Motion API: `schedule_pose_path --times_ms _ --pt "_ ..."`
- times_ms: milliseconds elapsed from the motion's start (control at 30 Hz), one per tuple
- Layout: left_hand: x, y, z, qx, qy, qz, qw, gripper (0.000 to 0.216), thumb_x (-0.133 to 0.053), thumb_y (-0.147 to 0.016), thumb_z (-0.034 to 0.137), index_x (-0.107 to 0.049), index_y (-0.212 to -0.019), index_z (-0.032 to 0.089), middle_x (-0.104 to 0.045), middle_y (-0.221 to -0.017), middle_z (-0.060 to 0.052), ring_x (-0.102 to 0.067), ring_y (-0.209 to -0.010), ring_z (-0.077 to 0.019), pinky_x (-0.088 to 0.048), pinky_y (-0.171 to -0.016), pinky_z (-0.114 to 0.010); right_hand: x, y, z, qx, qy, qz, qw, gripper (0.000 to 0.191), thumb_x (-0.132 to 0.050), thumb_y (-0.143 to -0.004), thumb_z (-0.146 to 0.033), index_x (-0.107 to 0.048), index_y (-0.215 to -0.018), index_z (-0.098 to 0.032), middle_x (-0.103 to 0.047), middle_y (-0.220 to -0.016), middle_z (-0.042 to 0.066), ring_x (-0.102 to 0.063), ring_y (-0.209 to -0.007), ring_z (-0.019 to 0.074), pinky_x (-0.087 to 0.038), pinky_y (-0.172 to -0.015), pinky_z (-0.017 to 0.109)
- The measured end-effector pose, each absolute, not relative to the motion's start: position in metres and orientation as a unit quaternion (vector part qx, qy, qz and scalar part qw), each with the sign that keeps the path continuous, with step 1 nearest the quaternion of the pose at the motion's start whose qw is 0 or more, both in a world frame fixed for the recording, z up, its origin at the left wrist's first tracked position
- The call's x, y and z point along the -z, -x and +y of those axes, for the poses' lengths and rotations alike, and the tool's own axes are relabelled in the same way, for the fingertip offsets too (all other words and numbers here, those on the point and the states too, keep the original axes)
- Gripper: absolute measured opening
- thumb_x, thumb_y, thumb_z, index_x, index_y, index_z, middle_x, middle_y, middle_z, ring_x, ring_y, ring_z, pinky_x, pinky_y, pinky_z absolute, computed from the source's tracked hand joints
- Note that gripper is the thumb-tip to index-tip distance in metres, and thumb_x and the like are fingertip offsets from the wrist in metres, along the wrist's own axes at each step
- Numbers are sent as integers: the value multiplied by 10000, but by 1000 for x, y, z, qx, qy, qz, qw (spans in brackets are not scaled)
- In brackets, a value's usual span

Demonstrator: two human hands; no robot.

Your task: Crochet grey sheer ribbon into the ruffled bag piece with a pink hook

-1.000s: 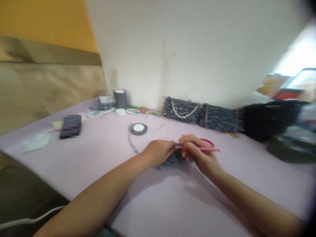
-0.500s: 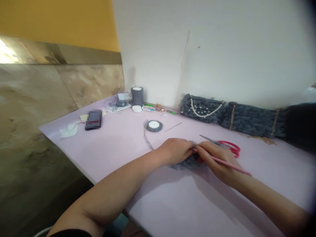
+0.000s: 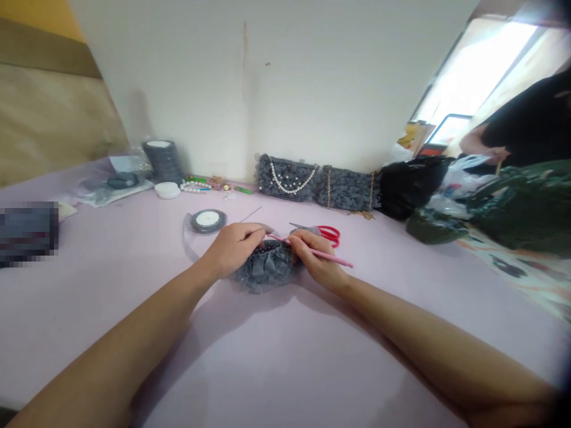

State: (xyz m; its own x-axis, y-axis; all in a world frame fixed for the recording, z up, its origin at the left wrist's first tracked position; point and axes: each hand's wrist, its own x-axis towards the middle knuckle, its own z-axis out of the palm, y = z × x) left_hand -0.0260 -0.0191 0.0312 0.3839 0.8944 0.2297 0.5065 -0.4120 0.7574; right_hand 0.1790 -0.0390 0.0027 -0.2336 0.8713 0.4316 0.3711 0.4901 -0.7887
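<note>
Left hand [image 3: 234,248] now sits farther from right hand [image 3: 319,260], baring more ruffled piece [image 3: 266,268] it's pinching; right's gripping a pink hook [image 3: 335,258].

A chain-strapped bag [image 3: 350,189] stands between a pearl-draped bag [image 3: 289,174] and a black plastic bag [image 3: 407,185].

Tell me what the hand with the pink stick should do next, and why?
Probably ease the pink stick through the top edge of the grey ruffled piece: the right hand holds the tip there, and the left hand grips beside it.
</note>
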Motion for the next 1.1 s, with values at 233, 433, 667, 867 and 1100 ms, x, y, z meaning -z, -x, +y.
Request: schedule_pose_path --times_ms 233,433,667,867,1100 --pt "-39 18 -39 -309 -804 504 58 449 -524 -897 314 -632 -1327 242 -688 -1035 -107 -614 -1025 -298 -445 -925 -439 -5 -176 -39 -274 429 -717 476 391 -475 -960 -396 -568 -629 -209 -618 -624 10 -537 -620 146 -406 -620 281" --pt "-30 8 -44 -332 -789 451 252 703 -514 -901 258 -259 -1556 222 -717 -947 -29 -658 -902 -200 -467 -849 -302 -4 -172 -38 -291 436 -687 504 441 -490 -951 -429 -550 -573 -210 -606 -590 5 -530 -620 151 -421 -640 289" --pt "-23 11 -35 -418 -736 417 330 635 -504 -907 250 -352 -1523 220 -592 -794 19 -526 -714 -129 -429 -742 -251 -3 -176 -36 -429 383 -658 486 359 -513 -931 -448 -603 -672 -216 -629 -647 5 -561 -655 165 -419 -648 295" --pt "-21 10 -29 -466 -653 390 452 565 -556 -889 336 -482 -1430 191 -588 -794 11 -538 -751 -137 -432 -724 -264 -1 -174 -39 -439 385 -643 495 411 -472 -954 -479 -581 -648 -226 -636 -671 13 -556 -657 165 -425 -642 295" --pt "-24 11 -27 -420 -634 384 524 795 -724 -723 297 -428 -1447 154 -584 -829 18 -515 -665 -97 -404 -635 -235 5 -173 -35 -466 389 -614 505 450 -484 -934 -554 -568 -638 -226 -625 -629 12 -540 -604 164 -427 -613 298"
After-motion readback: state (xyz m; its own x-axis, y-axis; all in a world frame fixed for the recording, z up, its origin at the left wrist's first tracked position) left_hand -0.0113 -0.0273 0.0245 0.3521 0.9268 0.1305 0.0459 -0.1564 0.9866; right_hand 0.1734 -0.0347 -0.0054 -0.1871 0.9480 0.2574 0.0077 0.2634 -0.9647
